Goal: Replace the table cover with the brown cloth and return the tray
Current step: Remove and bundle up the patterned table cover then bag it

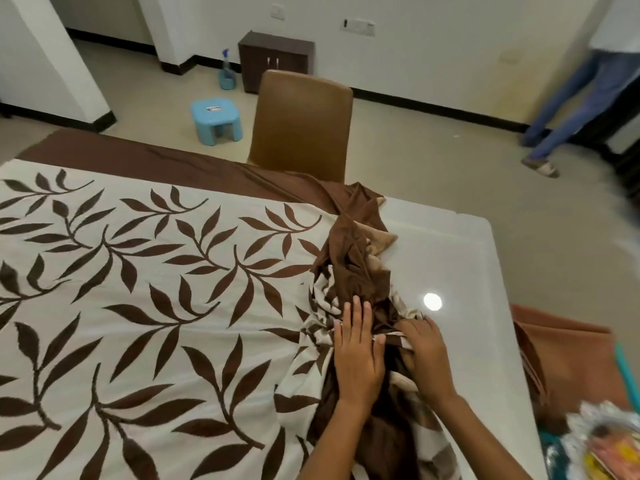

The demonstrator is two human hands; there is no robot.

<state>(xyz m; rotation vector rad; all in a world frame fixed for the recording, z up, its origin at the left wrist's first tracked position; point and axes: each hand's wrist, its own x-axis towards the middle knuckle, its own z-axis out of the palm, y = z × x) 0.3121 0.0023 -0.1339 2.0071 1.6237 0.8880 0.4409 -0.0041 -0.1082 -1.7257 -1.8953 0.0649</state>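
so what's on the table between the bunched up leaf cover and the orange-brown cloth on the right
Nothing: the head view shows bare glossy white tabletop between the bunched leaf cover and the orange-brown cloth, with only a light reflection.

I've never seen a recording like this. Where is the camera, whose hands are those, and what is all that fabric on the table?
There is no machine here. A person wears one wide-angle camera on the head, looking forward and down, so you see that person's own two arms reaching in from the bottom edge.

The white table is mostly covered by a cream cover with brown leaves, edged in plain brown. Its right end has been pushed into a bunched heap, baring the glossy tabletop. The left hand lies flat on that heap with straight fingers. The right hand presses in beside it; its fingertips sink into the folds, so I cannot tell whether it grips.

To the right lies a plain brown cloth, off the table's edge. Behind stand a brown chair and a blue stool. Another person's legs show far right.
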